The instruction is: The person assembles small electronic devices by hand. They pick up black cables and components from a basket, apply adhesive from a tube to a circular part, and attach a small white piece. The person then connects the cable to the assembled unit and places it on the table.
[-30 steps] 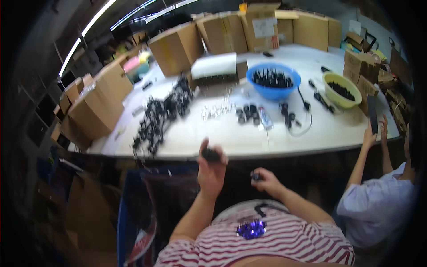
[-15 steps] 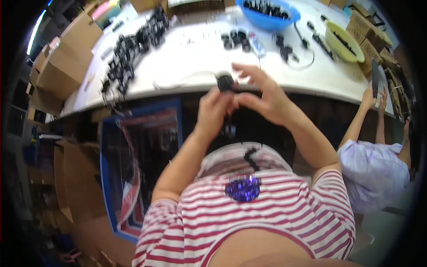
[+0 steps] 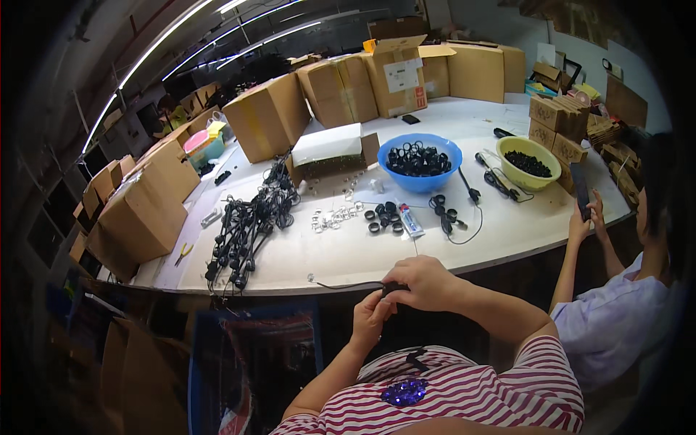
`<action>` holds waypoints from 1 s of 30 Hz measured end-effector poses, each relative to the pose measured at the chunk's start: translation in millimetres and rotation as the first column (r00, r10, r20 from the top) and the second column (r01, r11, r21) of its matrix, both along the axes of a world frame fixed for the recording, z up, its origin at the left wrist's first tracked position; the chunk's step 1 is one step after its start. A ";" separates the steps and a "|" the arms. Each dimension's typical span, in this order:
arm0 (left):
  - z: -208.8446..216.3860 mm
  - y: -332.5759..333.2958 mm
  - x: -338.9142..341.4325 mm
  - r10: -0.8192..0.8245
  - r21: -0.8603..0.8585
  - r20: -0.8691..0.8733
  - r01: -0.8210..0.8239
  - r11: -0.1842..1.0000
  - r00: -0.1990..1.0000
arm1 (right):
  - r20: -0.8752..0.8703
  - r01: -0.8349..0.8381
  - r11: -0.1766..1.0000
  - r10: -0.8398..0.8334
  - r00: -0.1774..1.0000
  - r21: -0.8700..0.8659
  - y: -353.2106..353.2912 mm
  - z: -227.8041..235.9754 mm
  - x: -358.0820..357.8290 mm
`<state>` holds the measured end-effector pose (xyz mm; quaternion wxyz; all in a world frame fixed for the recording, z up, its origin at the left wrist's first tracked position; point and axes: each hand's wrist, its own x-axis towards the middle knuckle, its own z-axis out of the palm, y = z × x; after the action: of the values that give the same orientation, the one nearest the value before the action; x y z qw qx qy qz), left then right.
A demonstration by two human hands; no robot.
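Observation:
My left hand and my right hand meet at the table's near edge. Pinched between both is a small black fitting, mostly covered by fingers. A black cable runs left from it along the table edge, ending near a small clear piece. Beyond my hands lie a white and blue tube, a group of black rings and scattered clear rings. A heap of black cables with fittings lies to the left.
A blue bowl of black rings and a yellow bowl of small black pieces stand farther back. Yellow-handled pliers lie at left. Cardboard boxes line the back. At right, a person holds a dark flat object.
The view has tilted up, showing more of the table and boxes. My right hand's fingers, spread before, have closed on the fitting beside my left hand.

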<state>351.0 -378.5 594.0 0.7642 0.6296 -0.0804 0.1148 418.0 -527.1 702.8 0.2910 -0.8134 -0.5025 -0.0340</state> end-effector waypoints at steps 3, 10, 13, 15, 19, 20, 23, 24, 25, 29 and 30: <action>0.9 -3.2 5.2 -0.038 -0.023 -0.020 0.038 0.999 0.999 | -0.043 0.036 0.999 -0.037 0.998 -0.021 -1.2 -1.8 4.8; 0.7 15.7 16.4 -0.009 -0.250 0.086 0.031 0.968 0.996 | -0.322 0.038 0.934 0.084 0.943 0.355 -5.6 -54.5 -3.6; 24.7 15.4 12.6 0.013 -0.523 0.199 0.095 0.847 0.980 | -0.518 0.019 0.973 0.106 0.849 0.231 -8.0 -118.9 -15.0; 30.1 20.4 11.8 0.035 -0.530 0.199 0.077 0.845 0.979 | -0.563 0.021 0.997 0.028 0.826 0.081 -5.0 -146.7 -21.9; 34.3 30.4 14.1 0.081 -0.502 0.161 0.011 0.865 0.984 | -0.721 0.092 0.987 0.034 0.692 0.135 4.8 -179.8 -17.5; 33.7 35.6 18.4 0.091 -0.475 0.184 0.007 0.880 0.979 | -0.724 0.097 0.990 0.007 0.690 0.103 8.1 -181.0 -11.7; 30.2 45.0 18.0 0.109 -0.438 0.210 -0.006 0.899 0.972 | -0.747 0.136 0.989 -0.042 0.664 0.065 10.9 -191.4 -7.6; 31.0 47.4 18.3 0.112 -0.435 0.216 -0.007 0.901 0.970 | -0.763 0.138 0.989 -0.046 0.645 0.057 11.9 -191.1 -9.1; 32.1 47.4 18.6 0.117 -0.440 0.212 -0.012 0.898 0.970 | -0.780 0.129 0.990 -0.039 0.625 0.054 12.9 -196.9 -10.2; 34.8 51.1 19.9 0.124 -0.396 0.250 -0.016 0.918 0.960 | -0.668 0.053 0.997 -0.073 0.740 -0.049 19.1 -203.7 -4.4; 37.5 54.3 22.4 0.124 -0.367 0.272 -0.016 0.930 0.954 | -0.623 0.038 0.997 -0.067 0.779 -0.060 22.2 -208.6 1.0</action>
<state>373.4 -324.2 631.5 0.8418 0.4573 -0.1467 0.2463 419.0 -504.9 494.2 0.4220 -0.7987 -0.3553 0.2403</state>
